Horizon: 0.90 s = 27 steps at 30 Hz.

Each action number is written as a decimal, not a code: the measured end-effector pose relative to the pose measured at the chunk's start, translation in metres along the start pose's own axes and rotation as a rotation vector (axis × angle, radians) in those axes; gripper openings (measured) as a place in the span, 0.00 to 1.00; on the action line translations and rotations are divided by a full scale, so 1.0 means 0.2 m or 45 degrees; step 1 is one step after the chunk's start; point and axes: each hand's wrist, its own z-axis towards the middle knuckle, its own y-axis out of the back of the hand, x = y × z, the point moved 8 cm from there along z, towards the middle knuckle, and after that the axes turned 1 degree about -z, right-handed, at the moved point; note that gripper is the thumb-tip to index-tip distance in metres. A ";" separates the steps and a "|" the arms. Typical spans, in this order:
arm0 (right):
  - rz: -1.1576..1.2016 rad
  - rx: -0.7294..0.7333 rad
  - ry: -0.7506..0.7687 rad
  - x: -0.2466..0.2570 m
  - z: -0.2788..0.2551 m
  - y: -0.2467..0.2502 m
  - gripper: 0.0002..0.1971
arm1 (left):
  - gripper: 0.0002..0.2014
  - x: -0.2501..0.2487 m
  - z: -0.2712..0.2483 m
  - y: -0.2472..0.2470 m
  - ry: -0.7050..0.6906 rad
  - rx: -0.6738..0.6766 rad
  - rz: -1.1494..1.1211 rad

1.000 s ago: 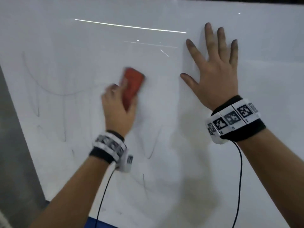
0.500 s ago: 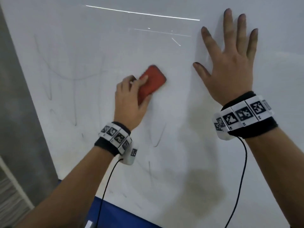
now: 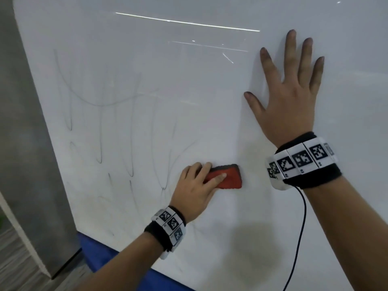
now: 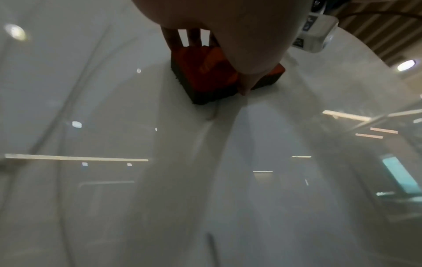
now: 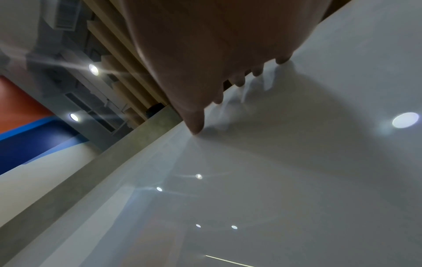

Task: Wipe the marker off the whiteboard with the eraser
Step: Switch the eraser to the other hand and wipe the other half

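My left hand (image 3: 197,185) grips a red eraser (image 3: 230,177) with a dark felt base and presses it flat on the white whiteboard (image 3: 189,80), low and near the middle. In the left wrist view the eraser (image 4: 205,72) lies under my fingers, thumb along its near side. Faint grey marker strokes (image 3: 98,106) remain on the left part of the board. My right hand (image 3: 291,89) lies flat on the board at the upper right with its fingers spread; the right wrist view shows its fingertips (image 5: 196,128) touching the surface.
A grey wall strip (image 3: 27,143) borders the board on the left. A blue band (image 3: 100,255) runs under the board's lower edge. A black cable (image 3: 302,227) hangs from my right wristband.
My left hand has carried the eraser down and to the right across the board, turning it nearly level. The right hand has stayed flat in place. The view has shifted left.
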 end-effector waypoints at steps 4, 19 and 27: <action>0.000 -0.001 0.009 -0.01 -0.02 -0.01 0.37 | 0.24 0.26 0.12 0.14 0.278 -0.141 0.000; 0.015 0.010 -0.027 0.03 -0.11 -0.04 0.36 | 0.22 0.12 -0.17 -0.05 0.454 -0.190 -0.131; 0.067 -0.010 -0.176 0.11 -0.12 -0.05 0.38 | 0.28 0.83 0.10 0.32 1.010 -0.591 -0.094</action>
